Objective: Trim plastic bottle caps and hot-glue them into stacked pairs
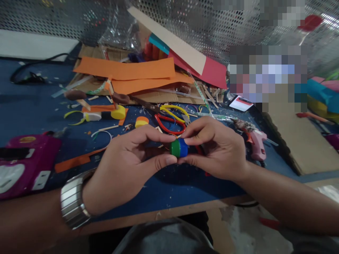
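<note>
My left hand [116,173] pinches a green bottle cap [174,149] between thumb and fingers. Against it sits a blue bottle cap [183,147], gripped by the thumb and fingertips of my right hand [221,150]. The two caps meet face to face over the near part of the table; whether they are stuck together I cannot tell. Just beyond my hands lie red-and-yellow-handled scissors [169,121] and an orange-and-yellow cap [142,121]. Farther left is a small built piece [102,111] of orange strips, sticks and caps.
A purple machine [29,162] stands at the left. To the right lie a pink glue gun [256,143], a lit phone [241,103] and a cardboard sheet [299,144]. Orange paper sheets [127,68] rest on cardboard at the back. Scraps and sticks litter the blue table [159,192].
</note>
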A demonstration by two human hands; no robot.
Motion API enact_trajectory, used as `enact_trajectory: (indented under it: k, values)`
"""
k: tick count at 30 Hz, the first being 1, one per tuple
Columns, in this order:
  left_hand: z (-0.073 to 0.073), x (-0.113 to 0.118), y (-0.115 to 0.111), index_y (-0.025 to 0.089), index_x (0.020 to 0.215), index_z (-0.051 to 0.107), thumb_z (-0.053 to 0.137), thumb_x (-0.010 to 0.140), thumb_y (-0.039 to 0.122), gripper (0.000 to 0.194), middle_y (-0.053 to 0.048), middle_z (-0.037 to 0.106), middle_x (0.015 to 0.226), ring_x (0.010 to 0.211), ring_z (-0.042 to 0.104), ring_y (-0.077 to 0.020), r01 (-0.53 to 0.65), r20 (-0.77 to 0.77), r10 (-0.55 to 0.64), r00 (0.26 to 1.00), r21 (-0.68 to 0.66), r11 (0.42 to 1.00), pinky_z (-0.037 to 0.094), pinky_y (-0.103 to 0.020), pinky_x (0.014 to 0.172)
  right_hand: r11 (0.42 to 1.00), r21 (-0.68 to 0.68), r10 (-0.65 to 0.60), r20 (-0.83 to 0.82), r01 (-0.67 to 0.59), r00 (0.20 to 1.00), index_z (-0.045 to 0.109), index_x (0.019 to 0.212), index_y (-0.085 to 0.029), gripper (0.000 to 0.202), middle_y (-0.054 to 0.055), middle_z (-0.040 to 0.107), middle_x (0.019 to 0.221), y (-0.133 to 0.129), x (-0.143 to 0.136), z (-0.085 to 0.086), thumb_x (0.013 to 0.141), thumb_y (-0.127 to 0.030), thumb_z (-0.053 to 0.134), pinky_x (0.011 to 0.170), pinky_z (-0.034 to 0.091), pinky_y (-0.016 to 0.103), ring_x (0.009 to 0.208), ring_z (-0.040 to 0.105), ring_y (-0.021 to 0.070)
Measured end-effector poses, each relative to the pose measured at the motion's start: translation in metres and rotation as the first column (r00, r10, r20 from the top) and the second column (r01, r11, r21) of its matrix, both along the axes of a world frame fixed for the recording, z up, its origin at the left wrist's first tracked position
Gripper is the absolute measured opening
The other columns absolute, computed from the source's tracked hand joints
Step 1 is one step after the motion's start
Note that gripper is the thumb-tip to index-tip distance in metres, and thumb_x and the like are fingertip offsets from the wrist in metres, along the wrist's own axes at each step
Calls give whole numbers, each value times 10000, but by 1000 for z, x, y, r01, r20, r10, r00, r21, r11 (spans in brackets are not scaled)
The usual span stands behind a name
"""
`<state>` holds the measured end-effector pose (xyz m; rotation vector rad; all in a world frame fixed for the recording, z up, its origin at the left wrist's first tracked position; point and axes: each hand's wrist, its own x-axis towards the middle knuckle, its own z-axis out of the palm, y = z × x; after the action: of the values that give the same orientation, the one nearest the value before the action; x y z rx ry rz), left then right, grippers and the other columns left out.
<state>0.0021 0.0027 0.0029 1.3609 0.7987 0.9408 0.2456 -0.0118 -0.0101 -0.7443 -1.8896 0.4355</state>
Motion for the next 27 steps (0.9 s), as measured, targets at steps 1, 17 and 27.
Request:
enact_trajectory:
  k: [1,17,27]
  values:
    - [0,0,0,297,1000,897,1059,783,203,287,9,893,1045,965,882,-204,1,6,-1,1000,-4,1000,765,-267,905,1000,2,2,-2,-2,1000,792,996,-225,322,77,855,1016,0,0,0,826,-278,1060,834,699,392,923,831,231]
    - [-4,-2,1,279,1142,885,958,888,189,279,-4,874,1184,1096,842,-181,-6,-88,23,996,187,982,725,-225,977,998,-54,23,-16,-24,1000,795,1047,-218,343,86,845,1065,0,2,1,821,-228,1052,917,677,400,981,825,234]
    - [-3,-2,1,271,1125,885,957,892,219,250,-15,860,1155,1046,834,-205,-13,-138,43,989,212,977,733,-290,972,996,-89,29,-29,-32,999,804,999,-209,302,89,860,1051,-1,2,3,825,-201,1051,920,688,375,981,841,224]
